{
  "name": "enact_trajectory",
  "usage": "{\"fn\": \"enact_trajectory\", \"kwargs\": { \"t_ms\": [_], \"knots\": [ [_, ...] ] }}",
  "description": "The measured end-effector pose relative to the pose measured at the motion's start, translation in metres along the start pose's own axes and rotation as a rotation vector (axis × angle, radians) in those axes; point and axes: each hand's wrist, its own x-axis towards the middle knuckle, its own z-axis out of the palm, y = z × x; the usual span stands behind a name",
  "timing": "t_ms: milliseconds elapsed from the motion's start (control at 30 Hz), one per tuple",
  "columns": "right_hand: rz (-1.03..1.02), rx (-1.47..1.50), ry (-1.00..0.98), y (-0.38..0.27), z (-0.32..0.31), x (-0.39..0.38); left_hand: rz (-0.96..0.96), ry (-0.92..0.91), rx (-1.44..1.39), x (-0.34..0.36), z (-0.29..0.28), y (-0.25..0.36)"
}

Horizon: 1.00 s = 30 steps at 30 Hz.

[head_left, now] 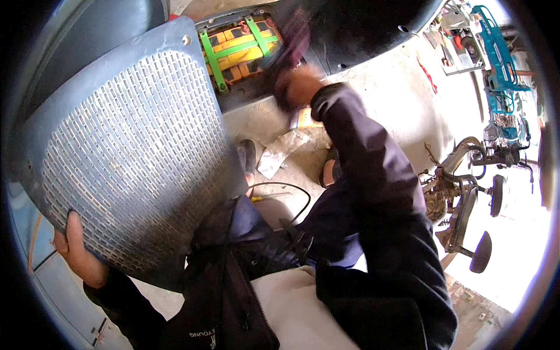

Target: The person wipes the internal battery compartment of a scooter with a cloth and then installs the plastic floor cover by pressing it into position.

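Observation:
My left hand [80, 251] grips the lower left edge of a grey perforated panel [128, 146], tilted up at the left over my leg. My right hand [297, 86], smeared by motion, is closed on a dark maroon cloth [291, 35] in front of a black vehicle body [361, 29]. Just left of it an open compartment holds orange and yellow blocks [233, 59] under green straps [216, 67]. A black cable [303, 191] loops between my legs, near a tool with a yellow handle [256, 198] on the floor.
A crumpled plastic bag [280, 153] lies on the floor [396, 99]. At right stand a teal metal rack [503, 99] and a bare mechanical assembly with pedals [452, 204]. A red strip [427, 76] lies near the vehicle; a blue-grey surface [49, 291] is at lower left.

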Motion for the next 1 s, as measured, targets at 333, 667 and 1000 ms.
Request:
{"fn": "enact_trajectory", "kwargs": {
  "t_ms": [333,667,1000],
  "knots": [
    [0.075,0.289,0.233,-0.003,0.010,-0.016,-0.022,-0.010,-0.009,0.003,0.007,0.006],
    [0.331,-0.054,0.355,-0.036,0.061,0.003,0.012,-0.050,-0.031,0.003,0.003,0.007],
    [-0.284,-0.210,0.345,-0.004,0.074,-0.003,-0.025,-0.038,-0.027,-0.001,0.017,0.018]
  ]
}}
